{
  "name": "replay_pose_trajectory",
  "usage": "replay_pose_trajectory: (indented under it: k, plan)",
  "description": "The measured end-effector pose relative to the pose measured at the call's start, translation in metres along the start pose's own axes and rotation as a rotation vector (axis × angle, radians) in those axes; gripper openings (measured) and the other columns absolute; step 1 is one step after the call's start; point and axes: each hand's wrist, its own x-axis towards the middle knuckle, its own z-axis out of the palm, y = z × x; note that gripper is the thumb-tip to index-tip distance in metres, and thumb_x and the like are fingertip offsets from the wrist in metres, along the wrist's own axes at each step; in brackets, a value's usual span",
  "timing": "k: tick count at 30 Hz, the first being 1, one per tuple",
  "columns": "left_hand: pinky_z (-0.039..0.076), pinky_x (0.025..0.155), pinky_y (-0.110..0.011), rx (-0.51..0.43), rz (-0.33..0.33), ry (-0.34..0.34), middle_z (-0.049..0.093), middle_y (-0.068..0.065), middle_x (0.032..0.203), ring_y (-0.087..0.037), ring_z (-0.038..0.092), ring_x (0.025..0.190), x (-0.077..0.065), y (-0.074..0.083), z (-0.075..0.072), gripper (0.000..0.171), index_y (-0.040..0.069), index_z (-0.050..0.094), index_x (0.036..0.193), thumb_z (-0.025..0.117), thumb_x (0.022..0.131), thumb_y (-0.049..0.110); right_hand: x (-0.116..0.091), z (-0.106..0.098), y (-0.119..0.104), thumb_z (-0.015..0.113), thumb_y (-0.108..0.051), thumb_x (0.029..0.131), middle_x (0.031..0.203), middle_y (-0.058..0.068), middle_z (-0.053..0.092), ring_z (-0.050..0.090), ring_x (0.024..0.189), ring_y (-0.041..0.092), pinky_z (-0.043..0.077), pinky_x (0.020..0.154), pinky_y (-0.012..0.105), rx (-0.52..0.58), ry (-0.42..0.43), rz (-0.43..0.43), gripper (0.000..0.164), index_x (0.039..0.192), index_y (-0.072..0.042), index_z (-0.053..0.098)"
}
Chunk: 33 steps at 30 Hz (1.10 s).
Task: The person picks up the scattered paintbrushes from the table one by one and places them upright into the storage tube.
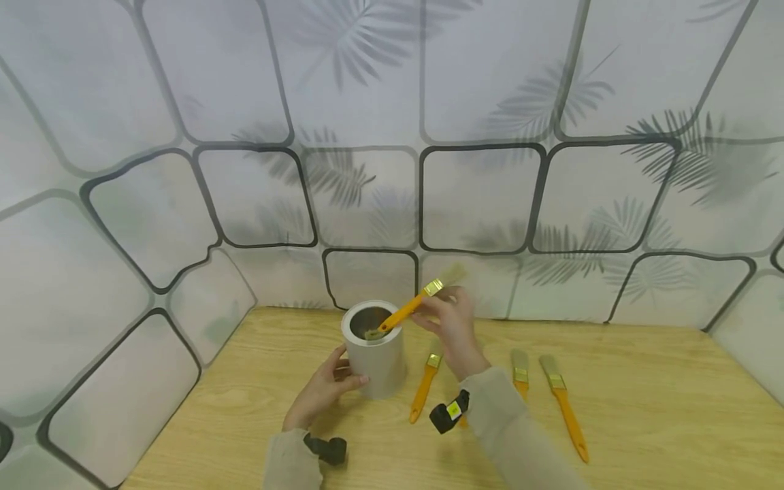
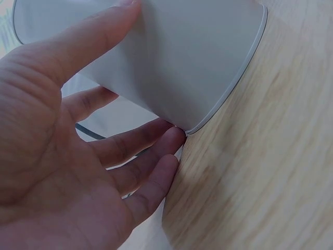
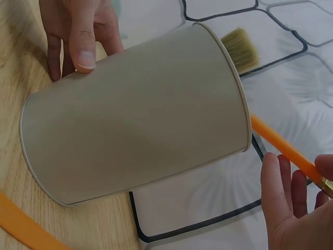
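A grey-white can with a metallic inside stands upright on the table. My left hand holds it from the left, thumb on the near side, as the left wrist view shows with the can wall. Brush bristles show above the rim in the right wrist view. Between thumb and fingers, my right hand pinches a paintbrush by its orange handle near the metal band. Its bristles point up and right, and the handle's end is over the can's mouth.
Right of the can lies a paintbrush on the wooden table. Farther right are another paintbrush, partly hidden by the right sleeve, and a third paintbrush. A patterned wall covering stands behind the table.
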Motion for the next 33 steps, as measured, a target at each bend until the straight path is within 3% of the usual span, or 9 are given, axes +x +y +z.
replay_pose_trajectory:
  k: [7,16,22,25,33]
  plan:
    - [0.042,0.102,-0.064,-0.015,-0.003,-0.008,0.049,-0.030,0.142,-0.048,0.051,0.128,-0.001,-0.001,0.000,0.082,0.003,0.033,0.157,0.078,0.090,0.017,-0.002,0.010,0.007,0.060,0.010,0.093,0.088,0.010,0.063,0.069,0.071,0.016,0.061,0.074,0.034,-0.073,-0.015,-0.017,0.017,0.094,-0.001,0.048]
    - [0.042,0.103,-0.064,-0.018,0.008,-0.006,0.051,-0.029,0.140,-0.047,0.051,0.127,-0.001,-0.001,0.000,0.082,0.002,0.032,0.157,0.078,0.090,0.015,-0.003,0.008,0.013,0.061,0.007,0.094,0.093,0.011,0.061,0.065,0.078,0.016,0.060,0.081,0.039,-0.220,-0.072,0.003,0.010,0.103,0.006,0.057]
    - [0.040,0.103,-0.067,-0.009,0.004,0.000,0.048,-0.031,0.143,-0.049,0.049,0.129,-0.001,0.000,0.002,0.083,0.002,0.031,0.157,0.078,0.090,0.017,-0.002,-0.009,0.011,0.060,0.007,0.095,0.094,0.010,0.061,0.065,0.077,0.016,0.060,0.076,0.033,-0.209,-0.060,0.030,0.018,0.112,0.010,0.054]
    - [0.040,0.103,-0.066,-0.011,-0.001,0.003,0.048,-0.031,0.143,-0.049,0.049,0.129,-0.001,0.000,0.002,0.084,0.002,0.031,0.157,0.079,0.090,0.017,-0.003,-0.021,0.007,0.060,0.005,0.096,0.097,0.010,0.060,0.065,0.078,0.015,0.060,0.076,0.031,-0.217,-0.051,0.062,0.016,0.111,0.007,0.054]
    - [0.041,0.103,-0.065,0.000,-0.001,0.008,0.049,-0.030,0.143,-0.048,0.050,0.128,0.000,-0.001,0.001,0.083,0.002,0.032,0.157,0.079,0.090,0.018,-0.006,-0.063,-0.009,0.057,-0.003,0.101,0.108,0.014,0.060,0.065,0.082,0.014,0.060,0.079,0.031,-0.308,-0.038,0.119,0.021,0.120,0.005,0.051]
